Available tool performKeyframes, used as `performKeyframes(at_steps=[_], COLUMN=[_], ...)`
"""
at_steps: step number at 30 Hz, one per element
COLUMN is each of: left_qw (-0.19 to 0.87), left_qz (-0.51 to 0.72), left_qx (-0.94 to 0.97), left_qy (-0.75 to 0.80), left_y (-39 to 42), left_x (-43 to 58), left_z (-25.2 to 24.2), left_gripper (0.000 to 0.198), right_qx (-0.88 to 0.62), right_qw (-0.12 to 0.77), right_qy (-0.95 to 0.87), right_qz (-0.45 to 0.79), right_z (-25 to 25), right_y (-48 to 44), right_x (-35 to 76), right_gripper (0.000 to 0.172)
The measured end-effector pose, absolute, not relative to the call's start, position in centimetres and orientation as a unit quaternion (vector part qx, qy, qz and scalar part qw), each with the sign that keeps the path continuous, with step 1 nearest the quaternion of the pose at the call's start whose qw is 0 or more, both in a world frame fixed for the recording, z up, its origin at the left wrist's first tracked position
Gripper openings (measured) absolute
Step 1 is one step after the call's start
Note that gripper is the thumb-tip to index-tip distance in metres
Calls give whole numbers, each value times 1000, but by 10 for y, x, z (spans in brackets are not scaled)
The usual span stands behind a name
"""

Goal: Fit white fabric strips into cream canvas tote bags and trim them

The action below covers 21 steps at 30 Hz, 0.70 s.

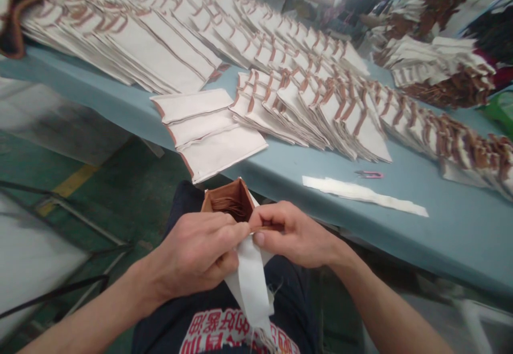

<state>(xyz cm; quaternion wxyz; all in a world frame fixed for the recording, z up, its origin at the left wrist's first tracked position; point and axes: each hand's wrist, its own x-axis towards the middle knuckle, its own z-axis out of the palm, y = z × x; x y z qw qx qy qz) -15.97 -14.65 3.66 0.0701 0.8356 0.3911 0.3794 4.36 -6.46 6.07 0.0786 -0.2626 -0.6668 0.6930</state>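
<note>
Brown-lined canvas pouch (249, 284) | over my lap (224, 311), just off the near edge of the table (404, 236) | left grip (196, 255), right grip (294, 235): pressed together, pinching the rim, thumbs close for even tension

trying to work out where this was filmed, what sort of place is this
Most likely a sewing workshop in a factory. Rows of cream fabric pieces with brown edging cover a long blue work table, what look like pink-handled thread snips lie on it, and the floor is painted green.
</note>
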Motion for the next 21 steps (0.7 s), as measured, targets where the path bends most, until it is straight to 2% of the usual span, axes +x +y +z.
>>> performKeyframes(at_steps=[5,11,14,17,21], left_qw=[19,-8,5,55,176], left_qz=[376,384,406,438,406], left_qx=[843,835,829,817,786], left_qy=[385,393,385,372,432], left_y=[-149,-148,-149,-154,-161], left_x=[-159,-163,-163,-160,-163], left_z=[31,15,11,19,42], left_gripper=[29,27,27,32,30], right_qx=[-271,-319,-312,-287,-270], right_qw=[93,118,113,99,104], right_qy=[-568,-520,-535,-605,-781], right_qz=[771,784,777,736,554], right_z=[54,36,37,52,80], right_y=[-69,-74,-75,-76,-78], right_x=[44,39,39,43,48], right_gripper=[28,46,50,41,21])
